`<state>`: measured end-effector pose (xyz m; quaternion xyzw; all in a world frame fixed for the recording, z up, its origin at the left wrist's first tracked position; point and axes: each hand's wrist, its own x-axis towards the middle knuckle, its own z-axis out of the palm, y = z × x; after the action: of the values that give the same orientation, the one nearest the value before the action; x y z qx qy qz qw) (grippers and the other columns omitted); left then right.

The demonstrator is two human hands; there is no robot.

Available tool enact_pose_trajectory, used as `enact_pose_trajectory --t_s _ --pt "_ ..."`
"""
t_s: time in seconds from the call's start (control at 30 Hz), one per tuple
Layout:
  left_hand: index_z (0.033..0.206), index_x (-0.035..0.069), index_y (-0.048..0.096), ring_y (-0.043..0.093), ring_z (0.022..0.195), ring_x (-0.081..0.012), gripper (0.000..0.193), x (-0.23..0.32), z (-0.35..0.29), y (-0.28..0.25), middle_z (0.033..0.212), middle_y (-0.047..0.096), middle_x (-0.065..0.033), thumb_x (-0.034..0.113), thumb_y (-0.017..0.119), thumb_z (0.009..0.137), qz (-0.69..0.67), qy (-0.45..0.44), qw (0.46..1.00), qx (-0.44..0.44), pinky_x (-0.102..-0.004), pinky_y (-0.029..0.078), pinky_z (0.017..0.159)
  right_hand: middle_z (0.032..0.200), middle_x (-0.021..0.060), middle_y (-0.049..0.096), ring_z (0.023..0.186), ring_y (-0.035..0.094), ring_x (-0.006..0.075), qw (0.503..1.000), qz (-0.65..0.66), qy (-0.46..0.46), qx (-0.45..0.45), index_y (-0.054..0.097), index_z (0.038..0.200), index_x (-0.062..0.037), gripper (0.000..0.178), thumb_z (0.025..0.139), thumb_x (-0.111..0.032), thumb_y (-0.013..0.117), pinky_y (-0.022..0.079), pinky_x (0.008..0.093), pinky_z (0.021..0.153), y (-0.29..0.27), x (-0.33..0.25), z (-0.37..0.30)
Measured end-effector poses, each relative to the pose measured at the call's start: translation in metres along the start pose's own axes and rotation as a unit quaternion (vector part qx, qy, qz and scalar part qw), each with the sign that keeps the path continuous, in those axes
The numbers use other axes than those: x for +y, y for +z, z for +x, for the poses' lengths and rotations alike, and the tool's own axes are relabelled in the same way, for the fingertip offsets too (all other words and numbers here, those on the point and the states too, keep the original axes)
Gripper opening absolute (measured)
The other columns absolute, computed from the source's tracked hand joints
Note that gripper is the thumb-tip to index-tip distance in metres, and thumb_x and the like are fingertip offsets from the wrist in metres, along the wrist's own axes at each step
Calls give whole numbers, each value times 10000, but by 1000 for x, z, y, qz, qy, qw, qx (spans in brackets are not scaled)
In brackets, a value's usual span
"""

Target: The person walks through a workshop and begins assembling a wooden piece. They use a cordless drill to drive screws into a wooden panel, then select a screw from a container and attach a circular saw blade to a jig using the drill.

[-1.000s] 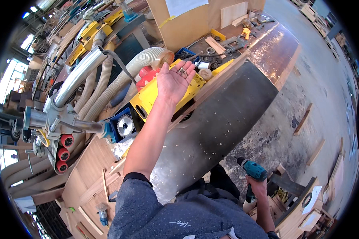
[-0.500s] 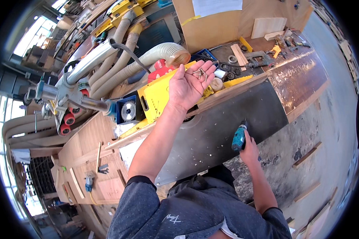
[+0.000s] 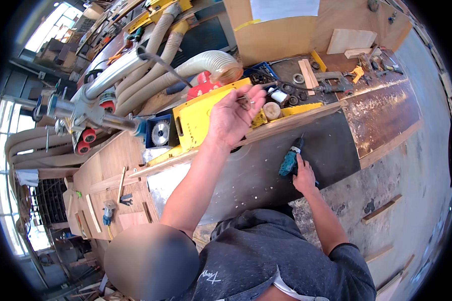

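My left hand is raised palm up over the bench, its fingers curling inward around several small screws. The fingers partly cover the screws. A teal and black cordless drill is in my right hand, which wraps around its handle and hides most of it. The drill's bit points up and away from me, above the dark bench top. Just beyond my left hand stands a yellow metal cover.
A circular saw blade sits in a blue box left of the yellow cover. Tape rolls, a wood disc and a yellow clamp lie on the far bench. Ribbed hoses run behind. A small power tool rests at left.
My left fingers have curled in from a flat, spread palm around the screws. The drill in my right hand has shifted a little left and tilted, its bit now plainly visible.
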<state>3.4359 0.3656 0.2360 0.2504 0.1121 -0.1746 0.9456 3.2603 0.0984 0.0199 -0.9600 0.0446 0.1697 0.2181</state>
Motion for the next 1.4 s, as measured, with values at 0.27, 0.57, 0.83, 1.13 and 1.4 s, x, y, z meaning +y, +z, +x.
enact_pose_trajectory --t_s 0.27,0.57,0.83,1.13,1.4 --pt "1074 49 588 599 732 -157 175 42 65 -29 883 663 -76 118 427 1074 114 35 985 126 -261 506 614 1294 270 533 1206 546 478 998 48 -16 -32 197 1625 -138 1051 774 -135 813 483 538 1029 -4 19 14" --pt "1155 -2 585 638 859 -178 235 47 159 -25 1003 676 -105 99 389 1075 243 -27 956 159 -305 564 786 1223 211 577 1170 571 430 998 43 5 -55 267 1596 -117 1058 701 -178 828 503 514 973 -5 18 30" --pt "1209 -61 570 641 1044 -248 279 38 223 -35 1139 638 -182 160 466 1073 263 -31 953 150 -369 554 956 1111 186 596 1075 587 413 998 44 17 -38 376 1515 -61 986 636 -172 809 517 506 905 -2 20 37" --pt "1247 -77 561 615 1146 -306 423 57 242 -32 1200 624 -205 293 399 1120 271 46 951 143 -430 498 1058 1115 167 598 1089 585 384 995 52 44 -72 424 1480 -50 939 630 -176 802 510 485 929 -4 17 44" --pt "1264 -101 555 609 1165 -301 475 52 251 -34 1204 623 -201 332 429 1116 312 40 940 132 -436 482 1083 1096 167 593 1059 585 383 997 51 26 -52 437 1465 -39 923 627 -177 798 510 485 911 2 20 43"
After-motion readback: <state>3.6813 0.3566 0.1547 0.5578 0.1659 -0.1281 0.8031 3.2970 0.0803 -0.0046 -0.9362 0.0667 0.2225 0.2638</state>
